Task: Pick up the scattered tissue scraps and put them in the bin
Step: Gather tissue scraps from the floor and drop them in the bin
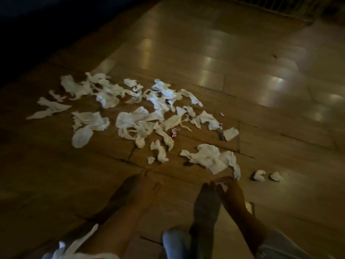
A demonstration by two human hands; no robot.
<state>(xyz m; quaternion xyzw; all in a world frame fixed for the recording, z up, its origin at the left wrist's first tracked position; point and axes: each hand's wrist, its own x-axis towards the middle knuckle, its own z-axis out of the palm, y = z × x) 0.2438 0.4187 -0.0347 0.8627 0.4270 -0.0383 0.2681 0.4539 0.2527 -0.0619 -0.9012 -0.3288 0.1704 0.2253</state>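
Several white tissue scraps [141, 116] lie scattered across the dim wooden floor ahead of me. A large crumpled tissue scrap [211, 157] is the nearest one. My right hand [228, 186] reaches low over the floor, its curled fingertips at the tail end of that scrap; blur hides whether they grip it. My left hand [149, 181] stretches forward, flat, with nothing in it, short of a small tissue scrap [151, 159]. Two small tissue wads [267, 175] lie to the right of my right hand. No bin is in view.
Small shiny wrappers [174, 132] lie among the scraps. A loose white tissue strip [80, 243] shows at the bottom left by my knees. A pale railing [280, 8] runs along the far right. The far left is dark.
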